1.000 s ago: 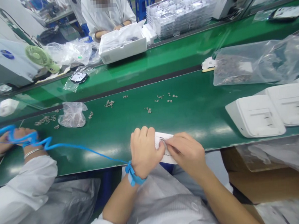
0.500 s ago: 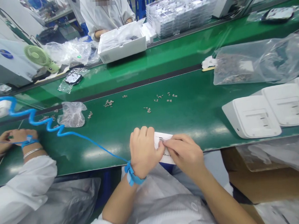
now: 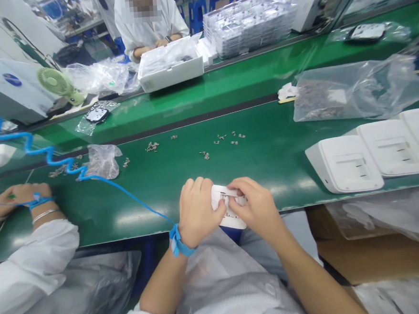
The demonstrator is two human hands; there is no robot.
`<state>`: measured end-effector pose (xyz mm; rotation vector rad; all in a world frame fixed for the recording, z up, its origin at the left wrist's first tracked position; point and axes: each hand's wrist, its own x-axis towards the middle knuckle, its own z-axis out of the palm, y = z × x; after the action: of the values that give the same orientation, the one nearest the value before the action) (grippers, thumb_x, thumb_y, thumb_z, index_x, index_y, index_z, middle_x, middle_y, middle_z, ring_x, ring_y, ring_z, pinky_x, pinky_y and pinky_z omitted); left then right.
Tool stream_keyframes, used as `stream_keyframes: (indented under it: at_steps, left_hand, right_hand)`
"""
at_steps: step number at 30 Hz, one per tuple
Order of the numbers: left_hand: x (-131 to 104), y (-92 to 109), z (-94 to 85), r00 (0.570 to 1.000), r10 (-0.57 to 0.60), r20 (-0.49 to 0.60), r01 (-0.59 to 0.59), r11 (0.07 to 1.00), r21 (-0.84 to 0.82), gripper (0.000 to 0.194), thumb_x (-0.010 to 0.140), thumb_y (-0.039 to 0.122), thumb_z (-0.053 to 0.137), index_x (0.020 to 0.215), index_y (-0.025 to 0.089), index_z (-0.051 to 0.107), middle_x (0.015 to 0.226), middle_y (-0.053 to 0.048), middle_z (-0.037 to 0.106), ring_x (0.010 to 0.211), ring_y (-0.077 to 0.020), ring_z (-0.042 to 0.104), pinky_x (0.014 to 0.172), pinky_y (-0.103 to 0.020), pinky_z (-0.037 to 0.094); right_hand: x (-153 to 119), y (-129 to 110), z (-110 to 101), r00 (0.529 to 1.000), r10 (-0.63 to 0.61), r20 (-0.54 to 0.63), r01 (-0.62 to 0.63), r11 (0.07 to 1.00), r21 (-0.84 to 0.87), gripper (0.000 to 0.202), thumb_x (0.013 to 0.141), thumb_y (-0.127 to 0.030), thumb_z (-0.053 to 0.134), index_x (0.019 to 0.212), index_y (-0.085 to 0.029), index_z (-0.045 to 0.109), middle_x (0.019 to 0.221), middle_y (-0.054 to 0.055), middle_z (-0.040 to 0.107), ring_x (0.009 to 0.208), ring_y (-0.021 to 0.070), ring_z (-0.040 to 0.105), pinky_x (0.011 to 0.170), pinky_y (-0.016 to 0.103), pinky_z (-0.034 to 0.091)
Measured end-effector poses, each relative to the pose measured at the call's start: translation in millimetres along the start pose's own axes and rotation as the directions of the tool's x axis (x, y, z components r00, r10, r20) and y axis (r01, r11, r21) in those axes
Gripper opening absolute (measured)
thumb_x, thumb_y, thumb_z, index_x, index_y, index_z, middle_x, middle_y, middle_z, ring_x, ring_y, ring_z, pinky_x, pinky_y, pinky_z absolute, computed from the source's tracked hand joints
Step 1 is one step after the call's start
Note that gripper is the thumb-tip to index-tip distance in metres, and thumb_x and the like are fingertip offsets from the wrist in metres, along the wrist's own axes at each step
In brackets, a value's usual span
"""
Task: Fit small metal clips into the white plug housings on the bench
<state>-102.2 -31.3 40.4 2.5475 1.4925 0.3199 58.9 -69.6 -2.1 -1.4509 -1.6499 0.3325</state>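
On the green table [image 3: 267, 167] lie metal bits [image 3: 153, 146]. At its near edge, the left hand [image 3: 198, 208] grips a white case [image 3: 232, 222]; the right hand [image 3: 256, 204] touches it, any pinch hidden. It looks unfinished; bits are left.

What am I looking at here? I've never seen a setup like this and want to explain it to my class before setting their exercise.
No machine does the handling here: a person works barehanded, and every picture comes from one camera worn on that person's head, looking forward and down. The left hand holds a white casing, and a blue strap circles that wrist. The right hand touches the casing, but whether its fingers pinch a small piece is hidden. On the green bench lie small metallic pieces in clusters, a small clear bag, a larger bag and, at the right, white housings in a row. Another person's hands are at far left.
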Motion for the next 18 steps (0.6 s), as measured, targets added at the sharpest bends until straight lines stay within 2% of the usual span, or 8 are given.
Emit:
stream_keyframes:
  at_steps: [5,8,9,11,13,15,16,18]
  left_hand:
    - [7.9,-9.8,-2.1,0.999,0.045,0.020,-0.046,0.998,0.038,0.018,0.083,0.033,0.059,0.095,0.020,0.053,0.093,-0.005,0.058,0.088,-0.0242,0.050,0.082,-0.039,0.041]
    - [16.9,-35.2,-14.4,0.986,0.131,0.106,-0.140,0.987,0.082,0.023,0.079,0.031,0.063,0.097,0.019,0.055,0.094,-0.005,0.059,0.088,-0.0240,0.049,0.080,-0.038,0.040]
    - [19.4,-48.3,-21.4,0.976,0.158,0.148,-0.174,0.980,0.099,0.025,0.078,0.030,0.063,0.098,0.019,0.056,0.094,-0.005,0.059,0.089,-0.0241,0.049,0.080,-0.037,0.040]
    - [22.1,-80.9,-39.0,0.958,0.175,0.228,-0.210,0.967,0.140,0.029,0.077,0.028,0.063,0.103,0.019,0.057,0.097,-0.006,0.060,0.092,-0.0246,0.049,0.083,-0.037,0.040]
    - [21.8,-119.8,-58.3,0.947,0.140,0.289,-0.195,0.966,0.170,0.033,0.077,0.026,0.061,0.109,0.018,0.057,0.102,-0.007,0.060,0.097,-0.0254,0.050,0.088,-0.038,0.040]
    - [19.6,-161.0,-76.2,0.944,0.060,0.324,-0.116,0.981,0.157,0.040,0.076,0.029,0.060,0.114,0.016,0.055,0.107,-0.010,0.059,0.102,-0.0264,0.050,0.092,-0.038,0.040]
    - [18.2,-180.7,-84.0,0.943,0.010,0.331,-0.064,0.986,0.151,0.044,0.076,0.033,0.060,0.115,0.014,0.054,0.109,-0.011,0.059,0.103,-0.0273,0.051,0.093,-0.039,0.041]
    - [15.2,-213.8,-97.4,0.943,-0.076,0.325,0.029,0.989,0.148,0.052,0.074,0.038,0.059,0.119,0.012,0.052,0.111,-0.014,0.058,0.105,-0.0292,0.052,0.095,-0.042,0.042]
  right_hand:
    - [1.5,-5.9,10.4,0.997,0.032,-0.067,-0.031,0.999,0.014,0.014,0.079,-0.012,0.059,0.091,-0.020,0.062,0.089,0.005,0.066,0.071,0.0170,0.060,0.064,0.030,0.051]
    - [-1.3,0.5,2.4,0.991,-0.050,-0.127,0.053,0.998,0.016,0.013,0.086,-0.016,0.061,0.098,-0.020,0.063,0.089,0.005,0.067,0.070,0.0158,0.061,0.063,0.030,0.052]
    - [-3.5,6.9,-5.4,0.979,-0.094,-0.179,0.087,0.995,-0.044,0.015,0.087,-0.018,0.063,0.101,-0.020,0.063,0.092,0.007,0.068,0.075,0.0178,0.064,0.068,0.032,0.054]
    - [-10.0,28.2,-27.9,0.935,-0.186,-0.303,0.101,0.957,-0.273,0.021,0.086,-0.021,0.067,0.107,-0.021,0.064,0.102,0.012,0.070,0.093,0.0259,0.067,0.082,0.041,0.054]
    - [-18.9,59.3,-55.0,0.891,-0.222,-0.396,-0.020,0.852,-0.524,0.026,0.086,-0.026,0.068,0.111,-0.021,0.066,0.108,0.018,0.070,0.103,0.0338,0.065,0.089,0.050,0.049]
    - [-29.0,93.1,-80.4,0.851,-0.237,-0.469,-0.176,0.711,-0.680,0.040,0.084,-0.039,0.069,0.116,-0.015,0.066,0.114,0.025,0.067,0.109,0.0435,0.063,0.087,0.057,0.046]
    - [-33.9,108.0,-90.7,0.842,-0.243,-0.482,-0.214,0.669,-0.712,0.049,0.083,-0.044,0.067,0.119,-0.010,0.065,0.116,0.027,0.066,0.110,0.0477,0.061,0.084,0.059,0.047]
    - [-42.3,128.1,-104.4,0.857,-0.226,-0.463,-0.229,0.637,-0.736,0.054,0.086,-0.048,0.060,0.121,-0.006,0.065,0.112,0.026,0.067,0.108,0.0473,0.062,0.078,0.057,0.048]
